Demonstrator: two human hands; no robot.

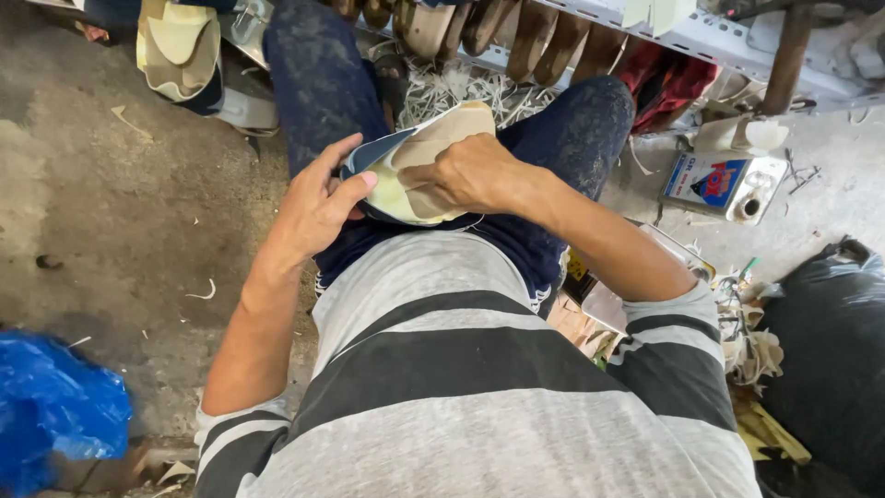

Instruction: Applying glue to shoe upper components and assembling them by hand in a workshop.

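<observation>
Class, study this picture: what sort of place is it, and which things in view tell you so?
Probably a small shoemaking workshop: both hands work a shoe upper on the lap, wooden shoe lasts line a rack, and a glue-type tin stands on the scrap-strewn floor.

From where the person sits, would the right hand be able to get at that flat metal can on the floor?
Probably yes. The metal can lies on open floor beside the right knee with nothing in front of it, but the right hand is now pressed on the shoe upper and would have to let go.

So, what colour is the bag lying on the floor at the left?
Bright blue bag, seen in the head view.
</observation>
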